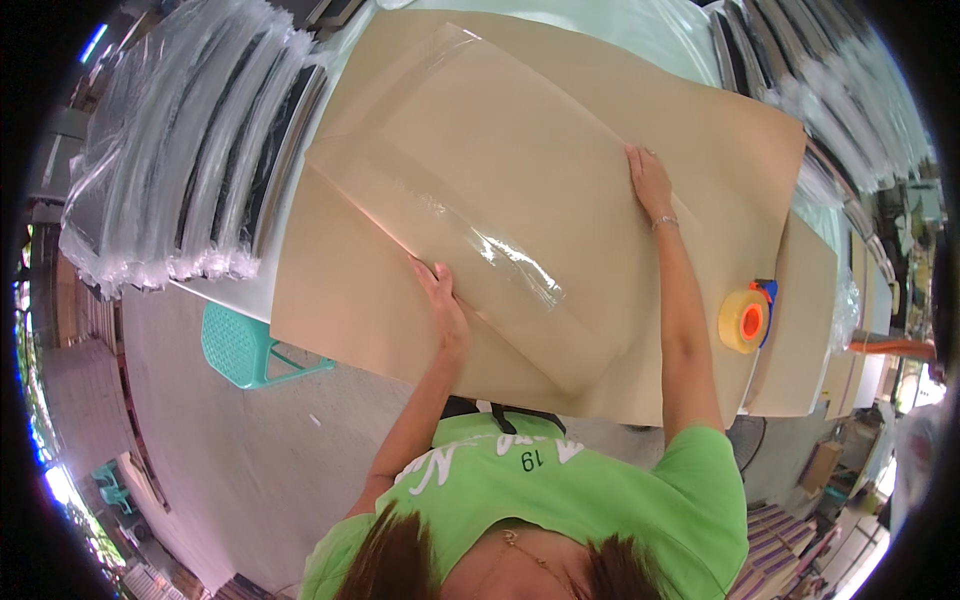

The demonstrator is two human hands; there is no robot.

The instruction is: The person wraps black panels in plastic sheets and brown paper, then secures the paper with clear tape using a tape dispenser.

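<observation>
A flat rectangular package wrapped in brown paper (540,190) lies slanted on a larger sheet of brown kraft paper (735,170). Shiny strips of clear tape (515,268) run across its middle, and another piece shows at its far corner. My left hand (442,310) grips the package's near left edge, thumb and fingers slightly apart along it. On the opposite edge, my right hand (651,182) takes hold with its fingers pointing away from me. The undersides of both grips are hidden.
A yellow tape roll (744,322) in an orange-and-blue dispenser rests near the sheet's right edge. Plastic-wrapped panels (180,150) stand in a row at the left, with more panels (840,90) at the far right. A green stool (240,345) is below the table's left side.
</observation>
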